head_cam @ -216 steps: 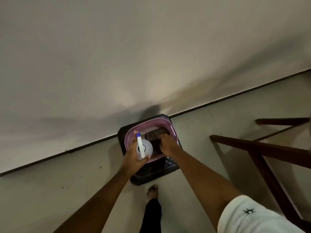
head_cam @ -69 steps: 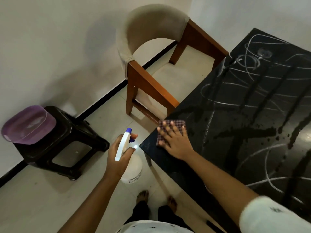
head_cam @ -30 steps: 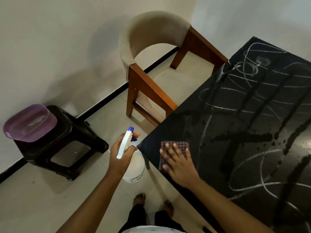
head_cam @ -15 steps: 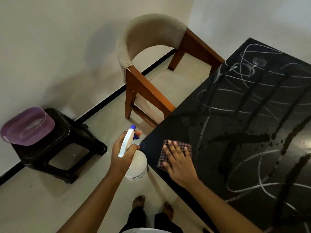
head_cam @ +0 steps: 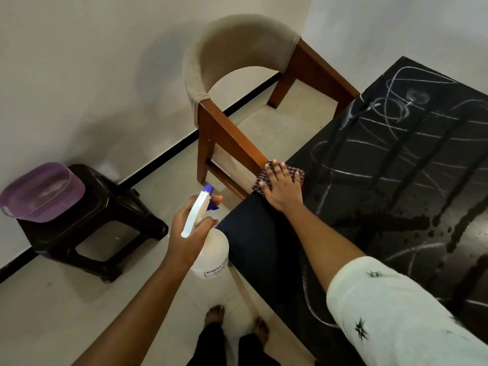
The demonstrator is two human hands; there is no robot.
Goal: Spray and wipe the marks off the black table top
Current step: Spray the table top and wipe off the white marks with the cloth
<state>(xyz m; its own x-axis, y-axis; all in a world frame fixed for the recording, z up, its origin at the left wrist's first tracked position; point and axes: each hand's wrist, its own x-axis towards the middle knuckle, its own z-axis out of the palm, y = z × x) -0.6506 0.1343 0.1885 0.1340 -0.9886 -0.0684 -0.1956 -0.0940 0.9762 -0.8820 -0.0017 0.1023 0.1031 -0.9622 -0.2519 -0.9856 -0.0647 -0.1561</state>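
Observation:
The black table top (head_cam: 396, 207) fills the right side, covered in white scribble marks and dark wet streaks and drops. A checked cloth (head_cam: 260, 179) lies flat at the table's left edge. My right hand (head_cam: 282, 188) presses down on it with fingers spread. The strip of table near the corner, just behind the cloth, looks free of marks. My left hand (head_cam: 190, 233) holds a white spray bottle (head_cam: 211, 252) with a blue nozzle, upright beside the table's near left corner, off the table.
A wooden chair (head_cam: 237, 107) with a beige curved back stands close against the table's left edge. A black plastic stool (head_cam: 100, 223) by the wall carries a purple basin (head_cam: 39, 191). My bare feet (head_cam: 237, 320) stand on pale floor tiles.
My right hand has slid the cloth forward along the table's left edge, away from me, toward the chair. The spray bottle stays about where it was.

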